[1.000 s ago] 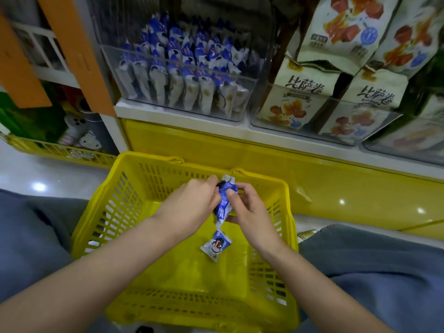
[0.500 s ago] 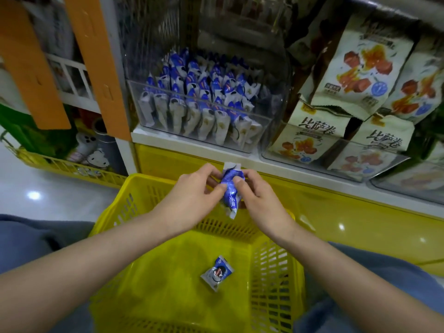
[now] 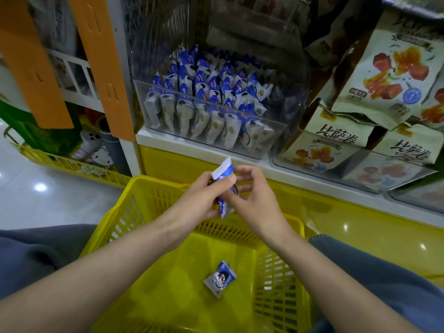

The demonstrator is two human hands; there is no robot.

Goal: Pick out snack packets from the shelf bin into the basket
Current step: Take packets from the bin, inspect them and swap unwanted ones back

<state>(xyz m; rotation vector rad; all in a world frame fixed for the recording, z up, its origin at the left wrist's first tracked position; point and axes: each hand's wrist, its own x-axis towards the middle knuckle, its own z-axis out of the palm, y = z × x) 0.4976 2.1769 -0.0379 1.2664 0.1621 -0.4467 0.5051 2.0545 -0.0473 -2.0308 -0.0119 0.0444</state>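
Above the far rim of the yellow basket (image 3: 144, 186), both hands meet around one blue-and-white snack packet (image 3: 223, 169), which stands nearly upright just below the front edge of the white shelf (image 3: 182, 146). The left hand (image 3: 201, 198) grasps it, the thumb laid across its front and the fingers curled behind. The right hand (image 3: 255, 203) sits close on the other side, its thumb against the lower half of the packet and its fingers loosely curled just beside the right edge. Whether this hand truly pinches the packet, I cannot tell.

Down on the basket floor, toward the right wall, a second packet (image 3: 219, 278) lies flat, its clear window showing a dark round biscuit.

On the shelf, at its left end, stands the clear shelf bin (image 3: 269, 140), packed with rows of the same blue-and-white packets standing on end. Just beside it to the right, a neighbouring clear bin (image 3: 355, 174) holds larger pale green bags (image 3: 382, 68) printed with orange and red pieces.

Two orange strips (image 3: 103, 56) hang at the upper left. Grey-blue trouser knees (image 3: 36, 251) flank the basket.
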